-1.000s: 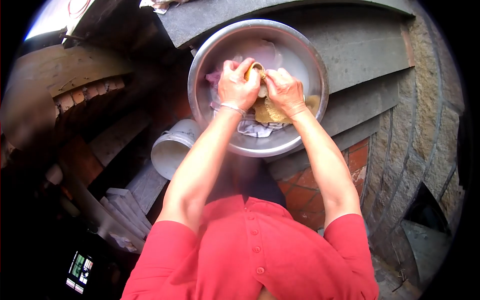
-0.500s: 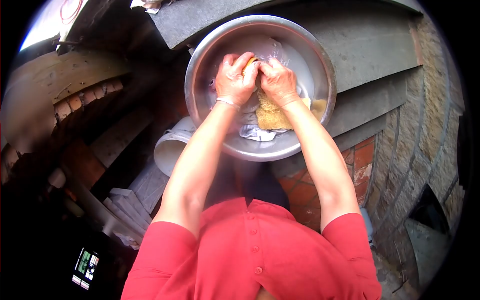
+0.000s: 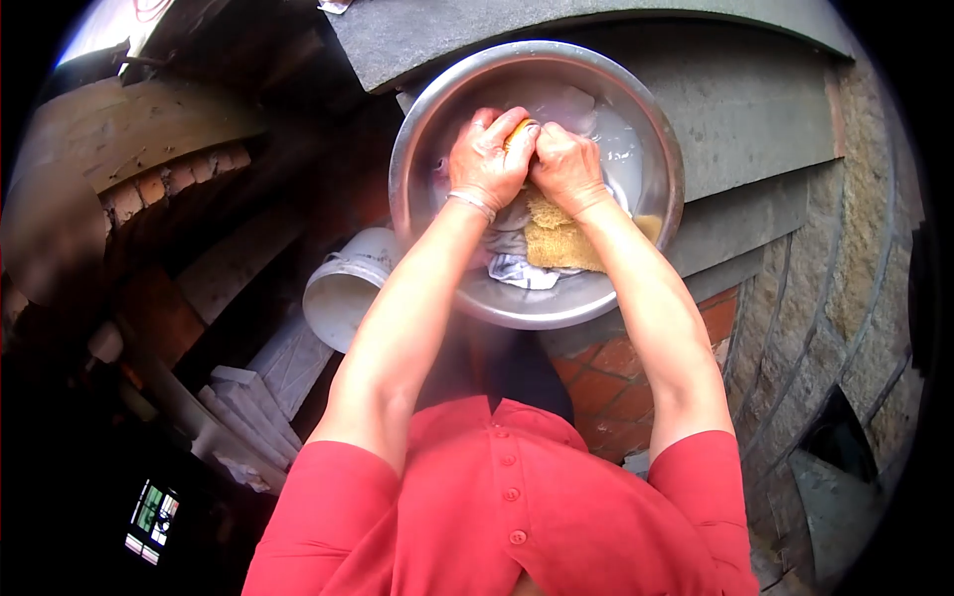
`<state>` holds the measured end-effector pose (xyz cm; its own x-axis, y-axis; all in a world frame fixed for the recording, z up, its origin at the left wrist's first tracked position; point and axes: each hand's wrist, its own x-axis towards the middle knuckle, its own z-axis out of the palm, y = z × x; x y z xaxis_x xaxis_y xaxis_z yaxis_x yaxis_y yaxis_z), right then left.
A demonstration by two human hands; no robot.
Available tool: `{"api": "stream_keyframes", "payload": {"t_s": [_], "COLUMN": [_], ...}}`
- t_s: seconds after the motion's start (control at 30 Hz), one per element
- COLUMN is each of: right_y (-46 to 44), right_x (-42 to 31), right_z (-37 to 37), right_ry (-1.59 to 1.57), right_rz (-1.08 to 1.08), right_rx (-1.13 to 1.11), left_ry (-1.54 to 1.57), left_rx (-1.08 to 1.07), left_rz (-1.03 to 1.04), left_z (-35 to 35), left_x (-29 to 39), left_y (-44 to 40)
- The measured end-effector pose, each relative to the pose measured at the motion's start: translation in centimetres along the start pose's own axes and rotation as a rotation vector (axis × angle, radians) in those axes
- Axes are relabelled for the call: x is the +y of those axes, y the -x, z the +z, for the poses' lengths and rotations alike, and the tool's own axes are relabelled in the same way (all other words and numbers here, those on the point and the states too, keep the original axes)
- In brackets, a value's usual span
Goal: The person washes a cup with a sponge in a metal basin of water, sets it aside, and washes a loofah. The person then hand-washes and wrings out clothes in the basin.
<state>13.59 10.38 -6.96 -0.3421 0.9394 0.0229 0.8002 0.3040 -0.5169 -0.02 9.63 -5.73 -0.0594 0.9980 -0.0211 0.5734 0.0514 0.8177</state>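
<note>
A wide metal basin holds cloudy water and wet cloths. Over its middle, my left hand is closed on a bunched yellow-orange part of cloth that shows between thumb and fingers. My right hand presses close beside it, its fingers curled into a fist at the same bunch. From under the right hand a yellow terry cloth hangs down toward the near side of the basin. Below it lies a white cloth with dark stripes. The fingertips of my right hand are hidden.
A white bucket stands left of the basin, below its rim. Grey stone slabs rise like steps behind and to the right. A stone wall runs down the right side, and red brick paving shows below.
The basin and both hands appear slightly farther right and lower as the view shifts. My right hand's fingers have curled in tighter against the cloth, close to the left hand.
</note>
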Motion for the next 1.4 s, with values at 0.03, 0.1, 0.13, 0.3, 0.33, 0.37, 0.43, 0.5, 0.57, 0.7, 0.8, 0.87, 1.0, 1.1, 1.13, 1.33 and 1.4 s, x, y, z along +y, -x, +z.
{"api": "stream_keyframes", "payload": {"t_s": [0.03, 0.1, 0.13, 0.3, 0.33, 0.37, 0.43, 0.5, 0.57, 0.7, 0.8, 0.87, 1.0, 1.1, 1.13, 1.33, 1.4], "right_y": [-0.1, 0.4, 0.7, 1.6, 1.7, 1.8, 1.7, 0.4, -0.5, -1.4, -0.6, 0.9, -0.8, -1.9, -1.9, -1.8, -1.5], "right_x": [-0.1, -0.7, -0.8, -1.6, -1.8, -2.1, -1.2, -0.1, -0.3, -0.9, -1.1, 0.6, 0.0, 0.3, 0.2, -0.4, 0.3], "right_z": [-0.3, -0.4, -0.5, -1.5, -1.6, -1.8, -0.6, -0.5, -0.7, -0.6, -2.8, -1.1, -1.3, -0.9, -0.9, -0.3, -1.3], "right_ry": [0.025, 0.049, 0.065, -0.688, -0.594, -0.502, -0.292, -0.117, -0.057, -0.053, -0.161, -0.398, -0.124, -0.014, -0.008, -0.175, -0.376], "right_rz": [-0.053, 0.054, 0.111, 0.612, 0.581, 0.551, 0.365, 0.234, 0.175, 0.315, 0.625, 0.749, 0.425, 0.057, 0.044, 0.491, 0.748], "right_rx": [0.034, -0.036, -0.072, -0.322, -0.300, -0.275, -0.118, -0.047, 0.035, -0.038, -0.442, -0.432, -0.211, 0.015, 0.026, -0.174, -0.421], "left_ry": [0.025, 0.010, 0.005, 0.030, 0.041, 0.054, 0.014, -0.004, 0.003, 0.003, 0.013, 0.004, -0.004, 0.054, 0.081, 0.022, 0.010], "left_rx": [-0.010, -0.010, -0.008, -0.012, -0.011, -0.040, -0.005, -0.020, -0.053, 0.026, 0.019, -0.017, -0.042, -0.026, -0.019, -0.017, -0.007], "left_rz": [-0.003, -0.001, -0.004, -0.014, -0.008, -0.031, 0.021, 0.009, -0.030, -0.014, -0.067, -0.100, -0.093, -0.086, -0.085, -0.091, -0.104], "left_z": [-0.3, -0.4, -0.2, -0.4, -0.5, -0.6, 0.0, 0.2, 0.1, 0.4, 0.5, 0.2, 0.4, 0.4, 0.3, 0.2, 0.3], "left_x": [-0.1, -0.3, -0.3, -0.6, -0.7, -0.6, -0.7, -0.7, -0.4, -0.5, -0.3, 0.0, 0.1, -0.5, -0.6, -0.1, 0.0], "left_y": [-0.1, -0.1, -0.1, -0.6, -0.8, -0.7, -0.5, -0.8, -1.1, -0.9, -1.2, -1.5, -1.8, -1.5, -1.5, -1.4, -1.3]}}
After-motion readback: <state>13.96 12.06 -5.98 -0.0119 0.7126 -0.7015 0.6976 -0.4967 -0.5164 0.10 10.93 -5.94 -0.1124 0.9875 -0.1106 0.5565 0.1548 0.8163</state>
